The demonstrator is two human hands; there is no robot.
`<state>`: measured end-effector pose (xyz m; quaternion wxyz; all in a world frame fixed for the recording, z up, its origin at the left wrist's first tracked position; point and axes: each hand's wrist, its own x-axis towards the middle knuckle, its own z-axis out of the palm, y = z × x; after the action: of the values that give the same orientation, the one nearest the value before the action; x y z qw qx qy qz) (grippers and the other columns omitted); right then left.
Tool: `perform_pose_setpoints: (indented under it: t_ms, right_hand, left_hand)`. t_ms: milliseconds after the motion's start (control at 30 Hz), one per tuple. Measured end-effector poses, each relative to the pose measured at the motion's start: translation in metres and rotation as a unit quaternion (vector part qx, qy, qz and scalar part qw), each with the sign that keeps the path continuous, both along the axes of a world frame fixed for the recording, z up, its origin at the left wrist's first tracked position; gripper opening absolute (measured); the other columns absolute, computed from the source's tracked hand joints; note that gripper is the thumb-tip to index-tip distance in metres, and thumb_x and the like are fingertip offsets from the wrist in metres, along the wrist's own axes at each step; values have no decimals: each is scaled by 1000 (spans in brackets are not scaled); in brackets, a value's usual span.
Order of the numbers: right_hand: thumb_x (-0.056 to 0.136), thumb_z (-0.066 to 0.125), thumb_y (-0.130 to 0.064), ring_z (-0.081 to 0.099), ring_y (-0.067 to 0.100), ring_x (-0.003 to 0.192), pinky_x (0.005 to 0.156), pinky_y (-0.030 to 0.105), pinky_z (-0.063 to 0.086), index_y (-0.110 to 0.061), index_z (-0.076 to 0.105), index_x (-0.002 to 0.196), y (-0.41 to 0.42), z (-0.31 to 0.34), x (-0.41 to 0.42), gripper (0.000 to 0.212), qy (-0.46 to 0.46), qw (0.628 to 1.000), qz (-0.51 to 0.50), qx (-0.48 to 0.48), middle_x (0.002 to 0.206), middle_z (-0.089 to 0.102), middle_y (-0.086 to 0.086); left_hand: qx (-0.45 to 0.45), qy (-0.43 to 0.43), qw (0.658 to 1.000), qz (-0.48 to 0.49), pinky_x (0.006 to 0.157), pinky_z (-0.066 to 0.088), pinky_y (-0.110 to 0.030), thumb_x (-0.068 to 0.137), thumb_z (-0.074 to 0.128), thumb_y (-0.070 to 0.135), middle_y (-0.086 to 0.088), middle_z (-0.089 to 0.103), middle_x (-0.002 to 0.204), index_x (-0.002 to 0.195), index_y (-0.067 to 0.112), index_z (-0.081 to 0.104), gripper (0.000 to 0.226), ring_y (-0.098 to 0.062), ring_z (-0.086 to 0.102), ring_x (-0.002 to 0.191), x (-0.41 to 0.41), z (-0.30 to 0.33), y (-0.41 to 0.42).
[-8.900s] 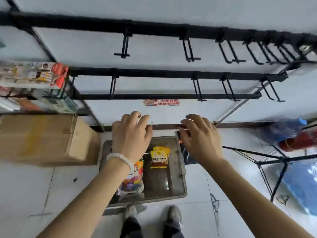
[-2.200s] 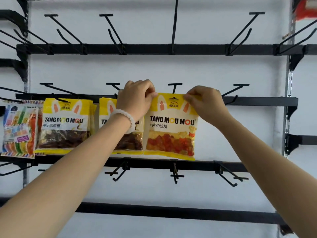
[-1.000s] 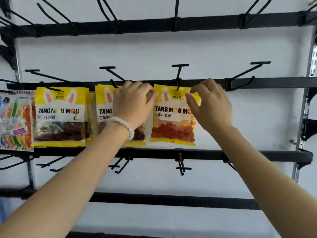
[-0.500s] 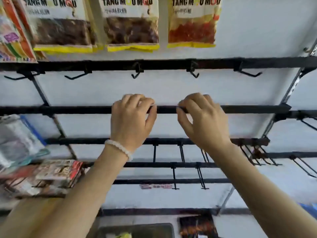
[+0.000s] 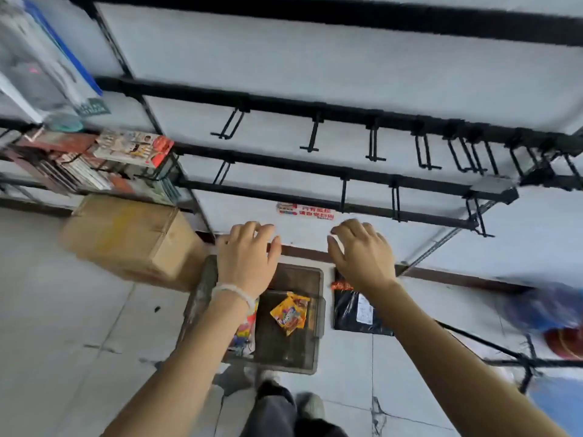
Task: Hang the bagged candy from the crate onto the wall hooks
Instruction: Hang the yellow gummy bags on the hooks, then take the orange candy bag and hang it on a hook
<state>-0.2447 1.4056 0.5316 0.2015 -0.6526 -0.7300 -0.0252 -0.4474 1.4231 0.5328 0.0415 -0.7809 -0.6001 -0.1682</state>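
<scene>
The white wall (image 5: 315,74) is seen filling the top of the view, well above both grips, and it is crossed by black rails (image 5: 315,108) from which rows of bare wall hooks (image 5: 373,143) are seen jutting out, nothing hung on them. Below the grips, pale floor tiles (image 5: 79,326) are spread out. Off to the left of the left grip, a cardboard box (image 5: 126,238) is parked on the floor, with packaged goods (image 5: 132,149) racked just above it. Directly beneath both grips, the grey crate (image 5: 310,310) is set on the floor against the wall. To the right of the crate, under the right wrist, a black bag (image 5: 353,313) is laid flat.

Now the hands: the left hand (image 5: 249,263) is held above the crate's left side, fingers loosely spread, nothing gripped, a pale bead bracelet (image 5: 233,293) worn at the wrist. The right hand (image 5: 362,257) is held level with it, apart from it, fingers curled and spread, also empty.

Down in the crate, a yellow candy bag (image 5: 290,313) is lying tilted on the bottom, below the gap between the two grips, touched by neither. A multicoloured candy bag (image 5: 244,332) is partly hidden behind the left forearm. Shoes (image 5: 310,405) are glimpsed at the bottom edge.
</scene>
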Motion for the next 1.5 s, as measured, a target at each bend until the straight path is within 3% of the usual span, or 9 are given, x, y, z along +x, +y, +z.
perform_pose_setpoints:
  t_ms: [133, 433, 733, 900, 1000, 1133, 1333, 1400, 1500]
  right_hand:
    - [88, 49, -27, 62, 30, 84, 62, 34, 49, -13, 66, 91, -20, -69, -6, 23, 1, 996, -12, -93, 96, 66, 6]
    - [93, 43, -29, 57, 31, 98, 66, 35, 45, -14, 60, 107, -36, -237, -28, 26, -11, 969, -6, -247, 109, 59, 6]
    - [93, 41, -34, 53, 31, 104, 72, 39, 51, -17, 55, 112, -3, -471, -59, 30, 8, 941, -28, -337, 118, 54, 6]
    - [93, 41, -32, 50, 33, 112, 80, 40, 46, -16, 46, 127, 38, -592, -70, 37, 31, 925, -36, -377, 130, 47, 7]
    - [94, 41, -30, 48, 31, 116, 87, 39, 44, -15, 51, 125, 66, -652, -72, 36, 44, 915, -58, -396, 129, 49, 9]
    - [95, 40, -27, 49, 35, 116, 91, 39, 43, -12, 53, 125, 91, -710, -70, 36, 69, 895, -90, -432, 129, 51, 15]
    - [92, 45, -26, 52, 38, 112, 87, 40, 44, -12, 43, 130, 80, -760, -70, 41, 106, 854, -151, -486, 130, 52, 18]
    - [90, 45, -25, 51, 39, 112, 90, 42, 44, -13, 40, 131, 74, -766, -74, 43, 117, 846, -174, -491, 133, 48, 16]
    - [90, 44, -25, 53, 39, 108, 87, 42, 47, -11, 43, 127, 69, -769, -80, 40, 146, 846, -196, -474, 125, 54, 17]
  left_hand:
    - [-77, 35, 996, 30, 61, 43, -35, 89, 46, 35, -5, 67, 92, 101, 20, 65, 27, -29, 60, 82, -13, -71, -26]
    - [-251, 91, 961, 72, 73, 43, -37, 90, 33, 43, 0, 63, 103, 110, 26, 60, 38, -23, 56, 96, -47, -241, -50]
    - [-331, 113, 935, 54, 85, 40, -41, 93, 31, 46, 1, 57, 117, 116, 26, 53, 37, -23, 48, 112, -65, -471, -25]
    - [-331, 96, 938, 31, 81, 42, -37, 94, 33, 44, 1, 55, 119, 121, 25, 52, 38, -22, 46, 113, -57, -597, 4]
    - [-323, 86, 942, 11, 78, 41, -33, 95, 32, 43, 1, 56, 115, 121, 23, 51, 39, -22, 50, 107, -48, -655, 24]
    - [-323, 83, 943, -4, 73, 43, -31, 95, 32, 44, -1, 53, 119, 127, 22, 45, 41, -22, 47, 109, -35, -711, 46]
    - [-369, 77, 926, -7, 85, 41, -33, 96, 33, 45, -6, 49, 130, 140, 14, 28, 55, -24, 42, 120, -15, -763, 61]
    - [-399, 53, 915, 3, 87, 40, -34, 95, 37, 43, -7, 50, 130, 138, 13, 31, 53, -25, 43, 120, -15, -775, 61]
    - [-395, -6, 919, 5, 84, 41, -35, 94, 46, 33, -5, 56, 118, 118, 14, 47, 31, -24, 49, 112, -20, -784, 61]
